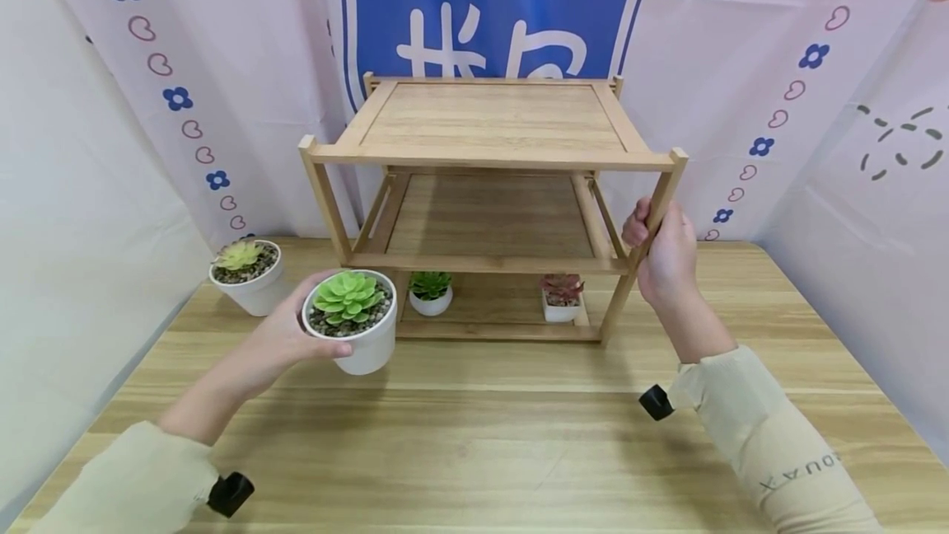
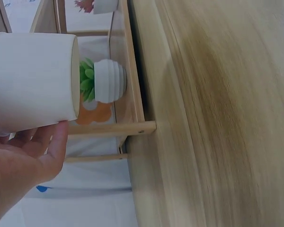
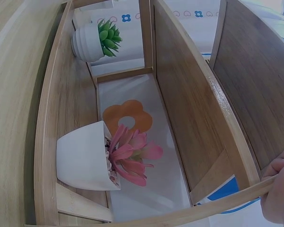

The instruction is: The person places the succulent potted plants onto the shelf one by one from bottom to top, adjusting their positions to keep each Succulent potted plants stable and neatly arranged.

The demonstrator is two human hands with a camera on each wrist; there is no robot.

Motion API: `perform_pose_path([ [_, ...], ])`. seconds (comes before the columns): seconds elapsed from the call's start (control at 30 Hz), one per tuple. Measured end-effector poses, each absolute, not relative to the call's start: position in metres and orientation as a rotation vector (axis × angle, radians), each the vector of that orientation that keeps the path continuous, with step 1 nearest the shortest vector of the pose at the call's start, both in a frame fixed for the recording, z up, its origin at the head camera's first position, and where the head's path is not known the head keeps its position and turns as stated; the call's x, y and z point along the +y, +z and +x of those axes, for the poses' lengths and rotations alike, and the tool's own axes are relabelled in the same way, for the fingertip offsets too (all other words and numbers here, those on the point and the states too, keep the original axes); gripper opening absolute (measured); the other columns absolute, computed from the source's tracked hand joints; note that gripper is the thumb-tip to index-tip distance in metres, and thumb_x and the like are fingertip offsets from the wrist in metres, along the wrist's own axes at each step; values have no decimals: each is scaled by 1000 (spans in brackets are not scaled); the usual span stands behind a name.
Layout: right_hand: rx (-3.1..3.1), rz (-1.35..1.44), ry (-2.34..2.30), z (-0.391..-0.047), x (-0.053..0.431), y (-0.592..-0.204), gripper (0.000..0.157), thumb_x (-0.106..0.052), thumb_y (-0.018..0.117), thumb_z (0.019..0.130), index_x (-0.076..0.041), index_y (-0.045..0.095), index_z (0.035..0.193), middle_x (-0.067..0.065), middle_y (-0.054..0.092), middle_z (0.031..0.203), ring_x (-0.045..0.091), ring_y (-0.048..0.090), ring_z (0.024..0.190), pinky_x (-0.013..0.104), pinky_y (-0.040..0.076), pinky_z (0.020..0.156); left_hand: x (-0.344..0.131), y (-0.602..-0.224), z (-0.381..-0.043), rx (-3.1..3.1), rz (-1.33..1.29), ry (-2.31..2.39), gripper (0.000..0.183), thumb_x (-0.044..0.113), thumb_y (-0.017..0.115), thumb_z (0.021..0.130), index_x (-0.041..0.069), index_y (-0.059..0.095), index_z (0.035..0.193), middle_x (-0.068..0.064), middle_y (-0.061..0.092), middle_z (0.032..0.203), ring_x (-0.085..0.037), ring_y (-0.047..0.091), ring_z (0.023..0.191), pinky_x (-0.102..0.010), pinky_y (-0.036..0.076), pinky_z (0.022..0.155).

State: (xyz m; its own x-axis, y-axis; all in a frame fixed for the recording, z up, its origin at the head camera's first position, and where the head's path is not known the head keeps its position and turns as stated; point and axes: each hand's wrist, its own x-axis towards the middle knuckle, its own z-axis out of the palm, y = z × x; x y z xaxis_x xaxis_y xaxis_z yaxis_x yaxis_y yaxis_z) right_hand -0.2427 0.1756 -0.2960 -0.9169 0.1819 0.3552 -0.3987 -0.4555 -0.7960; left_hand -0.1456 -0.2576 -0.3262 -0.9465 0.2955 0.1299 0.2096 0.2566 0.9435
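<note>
My left hand (image 1: 285,336) grips a white round pot with a green succulent (image 1: 348,297), raised above the table in front of the shelf's left side. In the left wrist view the fingers curl round the white pot (image 2: 33,80). My right hand (image 1: 670,250) holds the front right post of a three-tier wooden shelf (image 1: 482,118). On its bottom tier stand a small ribbed white pot with a green succulent (image 1: 431,293) at the left and a square white pot with a red-pink succulent (image 1: 562,297) at the right.
Another white pot with a yellowish succulent (image 1: 250,277) stands on the wooden table (image 1: 474,443) left of the shelf. Behind the shelf hangs a patterned curtain with a blue panel (image 1: 497,7). A black wrist camera (image 1: 231,494) sits by the left sleeve.
</note>
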Motion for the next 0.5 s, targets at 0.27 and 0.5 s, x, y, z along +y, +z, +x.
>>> perform_pose_path([
  [0.27,-1400,312,2403,-243,175,-295,46,-15,27,112,-11,54,75,-2,45,58,9,39,51,19,31,54,-249,-325,-147,2401,512,1834,99,-4,83,74,-5,27,156,-30,42,147,-8,56,118,-22,50,96],
  [0.5,-1395,279,2411,-243,176,-296,46,-16,28,113,-11,54,75,-2,45,58,9,39,51,19,31,54,-241,-325,-147,2400,538,1821,98,-4,82,73,-5,29,155,-30,45,145,-11,57,118,-24,50,97],
])
